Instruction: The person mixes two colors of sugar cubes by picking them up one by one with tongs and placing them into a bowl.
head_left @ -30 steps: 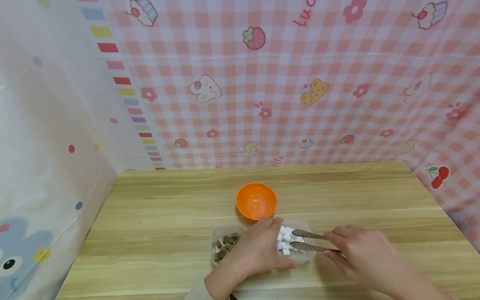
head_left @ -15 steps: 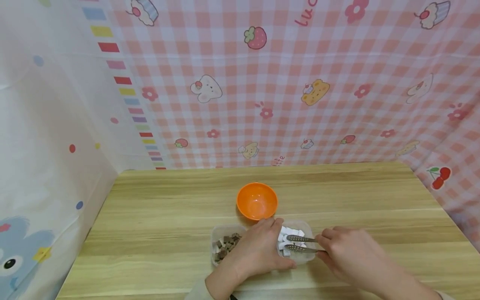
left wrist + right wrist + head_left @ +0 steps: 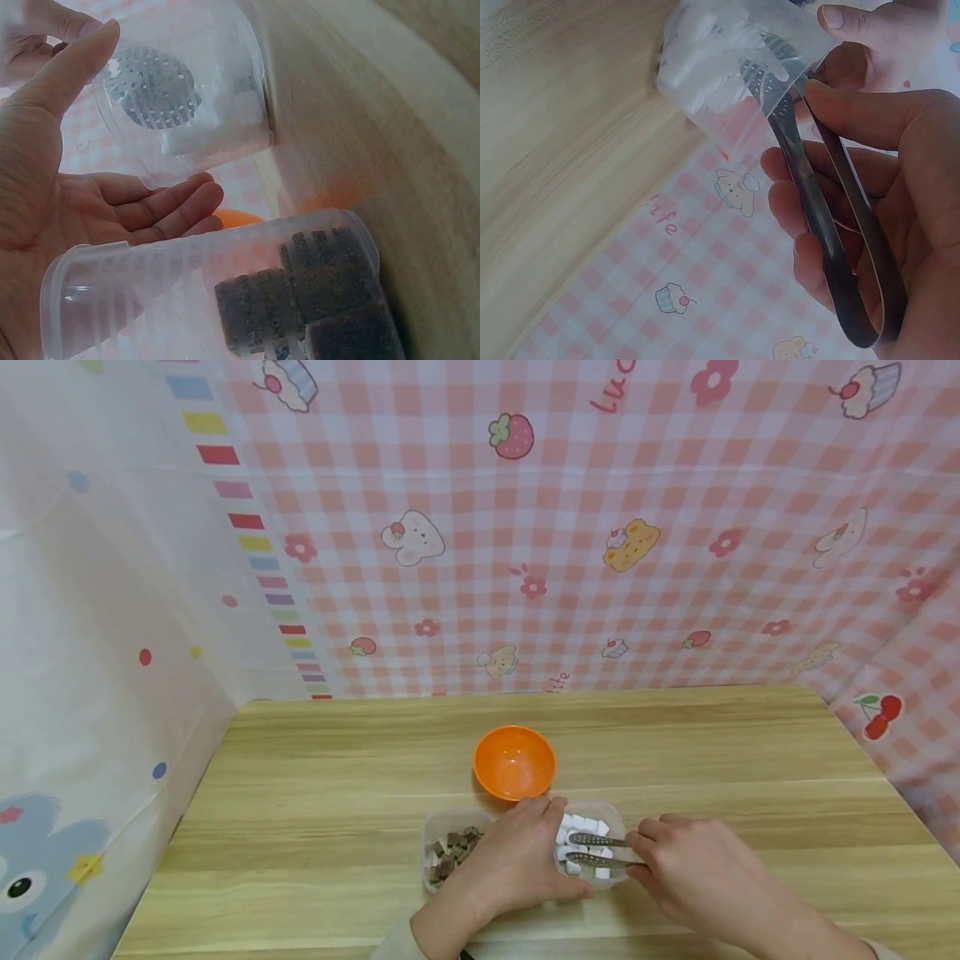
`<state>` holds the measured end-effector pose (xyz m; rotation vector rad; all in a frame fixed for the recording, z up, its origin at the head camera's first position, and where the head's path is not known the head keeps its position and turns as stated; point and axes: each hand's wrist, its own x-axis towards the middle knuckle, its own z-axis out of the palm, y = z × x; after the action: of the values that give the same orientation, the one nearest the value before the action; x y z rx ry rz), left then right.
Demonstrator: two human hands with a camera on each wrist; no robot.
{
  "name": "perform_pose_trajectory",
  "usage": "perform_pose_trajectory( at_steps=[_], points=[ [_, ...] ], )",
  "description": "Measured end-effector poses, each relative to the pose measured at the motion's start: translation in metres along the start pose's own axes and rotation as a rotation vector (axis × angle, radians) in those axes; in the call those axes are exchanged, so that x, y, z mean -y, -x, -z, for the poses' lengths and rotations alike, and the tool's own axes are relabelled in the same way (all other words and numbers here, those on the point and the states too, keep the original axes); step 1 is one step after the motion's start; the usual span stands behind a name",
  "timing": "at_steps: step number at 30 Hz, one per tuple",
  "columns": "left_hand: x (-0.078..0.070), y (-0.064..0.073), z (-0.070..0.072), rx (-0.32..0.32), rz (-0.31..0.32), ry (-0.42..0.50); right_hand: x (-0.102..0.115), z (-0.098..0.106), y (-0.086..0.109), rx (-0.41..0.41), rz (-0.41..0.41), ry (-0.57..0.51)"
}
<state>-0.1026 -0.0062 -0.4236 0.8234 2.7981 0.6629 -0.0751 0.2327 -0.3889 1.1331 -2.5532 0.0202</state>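
My left hand (image 3: 517,860) spans a clear plastic container (image 3: 617,817), thumb at its near rim and fingers along its far side. White cubes (image 3: 602,873) fill its bottom. With my right hand (image 3: 705,877) I grip metal tongs (image 3: 810,202) between thumb and fingers. Their perforated tips are inside the container, spread apart over the cubes; in the right wrist view the plastic wall blurs them. Beneath my left wrist stands a second clear container (image 3: 90,300) holding brown cubes (image 3: 330,270), partly hidden by that hand in the head view.
An orange bowl (image 3: 513,764) stands just behind the containers, near my left fingertips. The wooden table (image 3: 337,760) ends at a pink checked cloth (image 3: 450,593) at the back. A white printed cloth (image 3: 97,652) hangs on the left.
My right hand has moved left and a little down, taking the tongs deeper over the white cubes. Some cubes have shifted. The left hand stays in place.
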Motion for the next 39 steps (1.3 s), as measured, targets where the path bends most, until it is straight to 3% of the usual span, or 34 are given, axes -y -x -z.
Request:
perform_pose_trajectory(
  at_steps=[12,21,39],
  points=[
    [0.001,-0.001,-0.001,0.008,-0.005,-0.008,0.004,-0.001,-0.002,-0.051,-0.001,0.01],
    [0.0,-0.001,0.0,0.02,0.015,0.001,0.009,-0.001,-0.005,-0.109,0.092,0.044],
    [0.0,0.0,0.0,0.018,0.014,-0.003,0.011,-0.006,-0.004,-0.166,0.098,0.071]
  ],
)
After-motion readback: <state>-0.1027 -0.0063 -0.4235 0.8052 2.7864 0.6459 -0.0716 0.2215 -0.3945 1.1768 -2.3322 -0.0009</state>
